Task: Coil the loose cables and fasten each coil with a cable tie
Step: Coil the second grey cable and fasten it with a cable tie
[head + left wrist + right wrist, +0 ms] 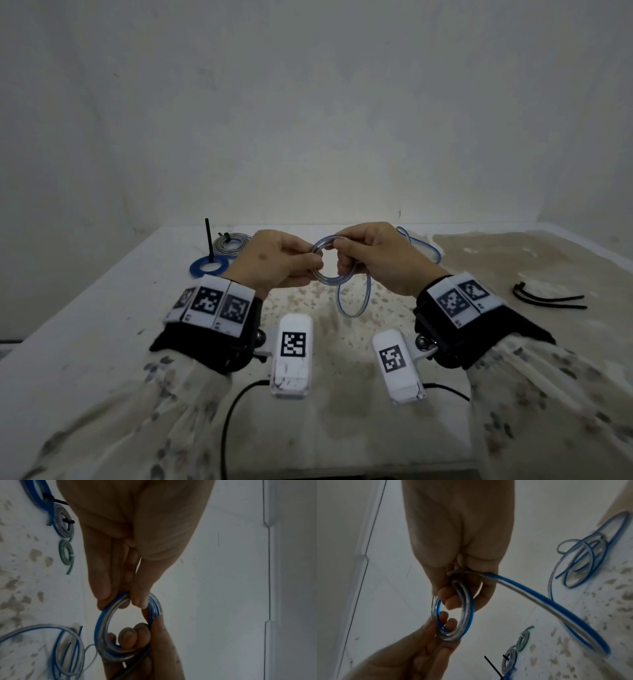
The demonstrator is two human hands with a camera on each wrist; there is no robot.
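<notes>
Both hands hold a small coil (331, 263) in the air above the middle of the table (102, 329). The coil is a clear cable with a blue stripe, wound into a few tight turns that lie close together. The left hand (274, 262) pinches its left side between thumb and curled fingers; in the left wrist view the fingertips (104, 599) close over the top of the ring. The right hand (380, 257) grips the right side, with fingers hooked through the ring and the thumb outside. From under the right hand a loose tail (354, 301) of the same cable hangs down in a long loop toward the table; in the right wrist view it leaves the fist and sweeps away to the right.

Toward the far left corner lie finished coils: a blue coil (209, 266) with a black tie (209, 241) sticking straight up, and just behind it a grey coil (232, 244) bound with its own black tie. The wrist views show a small green coil (66, 553) next in that row. Behind the right hand, near the far edge, lies a loose cable (423, 245), clear and blue, in open loops. Spare ties (548, 298), black, lie by the right edge, well apart from the hands. Brown stains speckle the table's middle and its far right part.
</notes>
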